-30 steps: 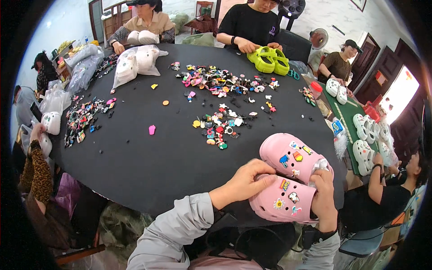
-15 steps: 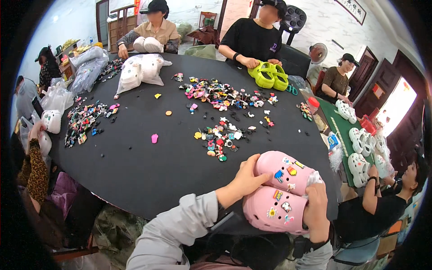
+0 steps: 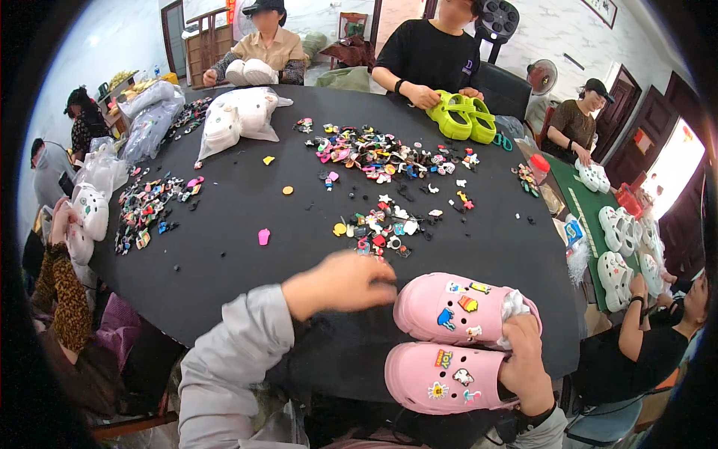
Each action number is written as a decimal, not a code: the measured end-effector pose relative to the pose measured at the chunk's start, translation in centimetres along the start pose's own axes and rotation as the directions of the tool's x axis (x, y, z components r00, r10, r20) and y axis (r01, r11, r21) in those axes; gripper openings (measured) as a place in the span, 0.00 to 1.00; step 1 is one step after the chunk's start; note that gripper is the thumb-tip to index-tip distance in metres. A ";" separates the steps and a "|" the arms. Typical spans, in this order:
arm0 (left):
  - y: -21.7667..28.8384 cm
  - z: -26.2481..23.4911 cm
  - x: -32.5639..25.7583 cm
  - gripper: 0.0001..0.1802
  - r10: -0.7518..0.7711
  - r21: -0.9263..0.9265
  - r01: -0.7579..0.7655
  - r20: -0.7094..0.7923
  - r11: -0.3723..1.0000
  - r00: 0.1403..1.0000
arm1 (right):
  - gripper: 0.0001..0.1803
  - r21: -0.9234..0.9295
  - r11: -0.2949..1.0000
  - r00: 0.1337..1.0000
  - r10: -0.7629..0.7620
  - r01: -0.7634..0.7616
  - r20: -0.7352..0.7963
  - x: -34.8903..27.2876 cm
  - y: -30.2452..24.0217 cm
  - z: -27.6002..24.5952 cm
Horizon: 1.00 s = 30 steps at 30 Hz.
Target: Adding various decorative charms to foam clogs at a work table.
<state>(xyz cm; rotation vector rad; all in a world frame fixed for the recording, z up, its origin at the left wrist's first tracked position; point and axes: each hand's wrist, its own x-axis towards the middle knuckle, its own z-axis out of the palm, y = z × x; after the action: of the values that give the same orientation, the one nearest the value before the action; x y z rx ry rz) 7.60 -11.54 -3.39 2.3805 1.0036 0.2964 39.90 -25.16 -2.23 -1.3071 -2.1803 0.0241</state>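
1. two pink foam clogs lie side by side at the near edge of the round black counter, toes toward the person's left, each carrying small charms on its upper.
2. the right hand rests on the heel ends of both clogs; its fingers are curled over the heel of the nearer clog, beside a wad of white paper stuffed into the farther one.
3. the left hand hovers over the counter just beside the toe of the farther clog; it is blurred, so whether its fingers are spread or pinching a charm cannot be told.
4. a loose pile of charms lies near the middle of the counter, between the clogs and a larger scatter toward the far edge.
5. handling judgement: the clogs look light, soft and springy, not fragile; the smooth upper may slip, so a hold at the heel rim or side wall seems firmest.
6. other people sit around the far and side edges; a green pair of clogs lies at the far edge.
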 end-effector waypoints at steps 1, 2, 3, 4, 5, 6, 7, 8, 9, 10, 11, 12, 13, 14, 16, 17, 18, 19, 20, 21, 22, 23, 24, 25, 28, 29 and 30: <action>-1.7 -0.9 1.1 0.23 -0.080 0.030 0.085 -0.134 0.996 0.988 | 0.20 0.003 1.000 1.000 -0.002 0.002 -0.003 0.0 -0.2 0.1; -3.7 -1.5 2.6 0.20 -0.140 0.049 0.167 -0.347 0.985 0.927 | 0.20 -0.003 1.000 1.000 -0.004 0.004 -0.005 0.0 -0.2 0.2; -5.7 -2.4 3.9 0.20 -0.196 0.096 0.265 -0.447 0.960 0.873 | 0.20 0.013 1.000 1.000 -0.017 0.017 -0.019 0.1 -0.3 0.3; -7.3 -2.7 5.0 0.25 -0.194 0.150 0.315 -0.526 0.937 0.828 | 0.20 0.022 0.999 0.999 -0.024 0.025 -0.033 0.1 -0.2 0.3; -8.7 -2.9 6.7 0.32 -0.288 0.188 0.436 -0.519 0.880 0.805 | 0.20 0.014 1.000 0.999 -0.024 0.024 -0.034 0.1 -0.1 0.5; -9.9 -3.1 7.9 0.35 -0.305 0.232 0.480 -0.529 0.846 0.792 | 0.20 0.031 0.999 0.999 -0.021 0.023 -0.035 0.1 0.0 0.6; -11.1 -3.3 8.9 0.35 -0.363 0.247 0.534 -0.505 0.809 0.783 | 0.20 0.050 0.999 0.999 -0.019 0.021 -0.036 0.1 0.0 0.8; -12.1 -3.3 10.5 0.35 -0.414 0.259 0.575 -0.479 0.776 0.775 | 0.20 0.056 0.998 0.999 -0.013 0.015 -0.036 0.0 0.2 0.6; -12.7 -3.5 11.7 0.35 -0.493 0.277 0.622 -0.414 0.733 0.765 | 0.20 0.042 0.999 0.999 -0.009 0.010 -0.034 -0.2 0.4 0.6; -13.4 -3.4 12.4 0.35 -0.488 0.275 0.616 -0.413 0.738 0.769 | 0.20 0.035 0.999 0.999 -0.006 0.008 -0.035 -0.3 0.5 0.6; -14.0 -3.4 13.1 0.36 -0.521 0.232 0.635 -0.403 0.737 0.753 | 0.21 0.020 1.000 0.999 -0.004 0.005 -0.032 -0.4 0.6 0.6; -14.7 -3.3 13.5 0.36 -0.555 0.192 0.654 -0.391 0.732 0.735 | 0.21 0.009 1.000 1.000 -0.002 0.003 -0.030 -0.3 0.6 0.7; -15.4 -3.3 13.6 0.37 -0.573 0.126 0.660 -0.394 0.741 0.719 | 0.22 0.030 0.999 0.999 0.011 -0.010 -0.034 -0.2 0.4 0.7; -15.3 -3.2 13.5 0.33 -0.532 0.115 0.653 -0.485 0.749 0.694 | 0.22 0.028 0.999 0.999 0.016 -0.015 -0.037 -0.3 0.3 0.6; -17.2 -3.4 13.2 0.27 -0.388 0.044 0.561 -0.678 0.827 0.625 | 0.22 0.038 0.999 0.999 0.002 0.000 -0.040 -0.2 0.2 0.5; -16.7 -4.7 12.2 0.21 -0.367 -0.070 0.453 -0.699 0.889 0.613 | 0.22 0.049 0.999 0.999 0.007 -0.005 -0.047 -0.2 0.1 0.6; -17.6 -4.5 11.3 0.18 -0.280 -0.144 0.286 -0.806 0.947 0.522 | 0.22 0.044 0.999 0.999 -0.005 0.007 -0.038 -0.1 0.0 0.6; -15.2 -4.5 11.0 0.16 -0.428 -0.502 0.017 -0.718 0.864 0.548 | 0.22 0.019 1.000 1.000 -0.003 0.003 -0.030 -0.2 0.2 0.5; -11.9 -5.0 9.7 0.13 -0.531 -0.775 -0.222 -0.582 0.592 0.615 | 0.22 0.019 1.000 0.999 0.014 -0.014 -0.035 -0.3 0.3 0.3; -10.1 -5.0 8.8 0.13 -0.524 -0.777 -0.215 -0.574 0.592 0.629 | 0.22 0.003 1.000 0.999 0.006 -0.006 -0.036 -0.2 0.4 0.2; -8.5 -5.1 7.1 0.12 -0.453 -0.803 -0.282 -0.544 0.524 0.707 | 0.23 0.003 1.000 0.999 -0.012 0.012 -0.035 -0.2 0.2 0.2; -7.0 -4.9 5.7 0.12 -0.374 -0.830 -0.337 -0.513 0.444 0.773 | 0.23 0.000 1.000 0.999 -0.018 0.018 -0.037 0.0 0.0 0.3; -5.5 -4.3 5.2 0.11 -0.313 -0.829 -0.359 -0.509 0.429 0.802 | 0.23 0.005 1.000 0.999 -0.003 0.003 -0.038 0.0 0.2 0.3; -4.1 -3.5 4.7 0.10 -0.258 -0.821 -0.372 -0.508 0.433 0.822 | 0.23 0.015 1.000 0.999 -0.011 0.012 -0.037 -0.2 0.4 0.5; -0.6 -1.5 4.3 0.08 -0.162 -0.828 -0.384 -0.480 0.409 0.862 | 0.24 0.035 0.999 0.998 0.008 -0.006 -0.064 -0.1 0.4 0.2; 0.4 -1.4 4.6 0.08 -0.146 -0.814 -0.367 -0.473 0.450 0.869 | 0.24 0.035 0.999 0.998 -0.009 0.011 -0.065 -0.1 0.6 0.4; 1.8 -1.4 4.6 0.08 -0.127 -0.798 -0.352 -0.464 0.489 0.876 | 0.24 0.033 0.999 0.997 -0.025 0.027 -0.067 -0.2 0.6 0.5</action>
<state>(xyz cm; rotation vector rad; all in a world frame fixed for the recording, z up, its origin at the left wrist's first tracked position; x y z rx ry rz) 11.33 -8.73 -1.21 1.4017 0.6056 1.1899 40.22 -24.85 -2.96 -1.2433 -2.1312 0.0064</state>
